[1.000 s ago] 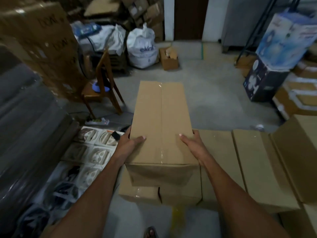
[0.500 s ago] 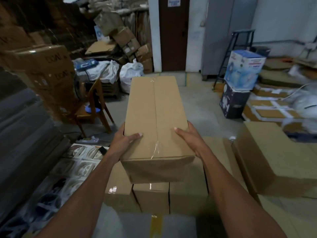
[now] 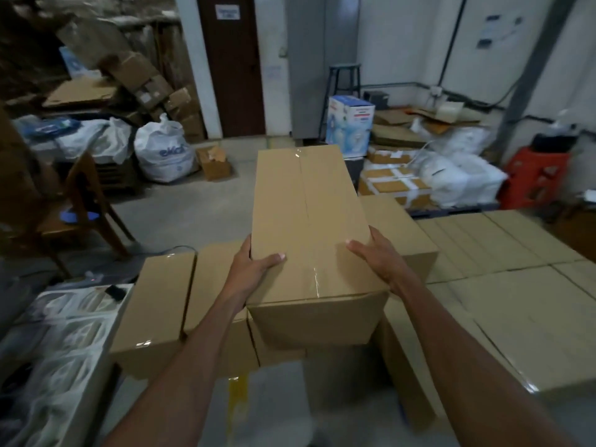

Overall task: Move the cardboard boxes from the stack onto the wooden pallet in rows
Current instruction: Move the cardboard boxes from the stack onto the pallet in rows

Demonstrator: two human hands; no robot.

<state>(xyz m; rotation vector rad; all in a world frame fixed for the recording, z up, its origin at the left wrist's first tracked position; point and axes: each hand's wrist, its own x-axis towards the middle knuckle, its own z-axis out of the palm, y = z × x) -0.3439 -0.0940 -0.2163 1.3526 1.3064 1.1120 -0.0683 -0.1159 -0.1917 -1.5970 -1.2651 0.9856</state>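
Holding one long, tape-sealed brown cardboard box in the air, I had my left hand and right hand clamped on its two long sides, thumbs on top; two similar brown boxes lay side by side below-left.

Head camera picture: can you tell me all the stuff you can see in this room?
carried box: one, brown, middle, lifted above the others
rowed boxes: many, brown, below and right of the carried box
wooden chair: one, brown, left
white sack: one, white with blue letters, far left floor
small open box: one, brown, beside the sack
door: one, dark brown, far wall
stool: one, dark, right of the door
printed box: one, blue and white, below the stool
crate: one, red, far right
left hand: one, grips the carried box's left side
right hand: one, grips its right side
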